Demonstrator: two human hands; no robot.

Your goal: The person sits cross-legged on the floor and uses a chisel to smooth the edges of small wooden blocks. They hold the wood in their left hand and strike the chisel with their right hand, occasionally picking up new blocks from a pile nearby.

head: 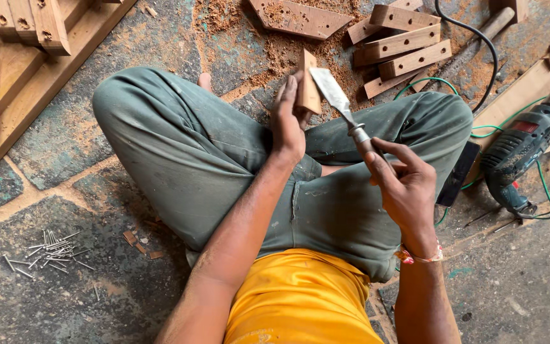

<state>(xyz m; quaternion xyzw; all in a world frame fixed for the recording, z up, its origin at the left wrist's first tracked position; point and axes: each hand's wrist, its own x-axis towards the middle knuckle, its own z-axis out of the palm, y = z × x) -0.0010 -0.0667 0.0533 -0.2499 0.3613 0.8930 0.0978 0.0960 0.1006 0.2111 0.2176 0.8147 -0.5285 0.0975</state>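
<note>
Above crossed legs, left hand (pixel 288 121) grips flat wood block (pixel 308 83), right hand (pixel 405 181) steel chisel (pixel 338 102).

There are no boxes, bags, signs or screens here. The only label is a small red rectangle label (pixel 524 127) on the side of the dark green electric drill (pixel 518 157) lying on the floor.

We sit cross-legged on the floor (pixel 128 146): nails (pixel 49 251) near left, wooden frame (pixel 14 70) far left, drilled wood blocks (pixel 399 41) far centre-right, electric drill (pixel 520 156) right, sawdust (pixel 275 54) beneath the blocks.
</note>
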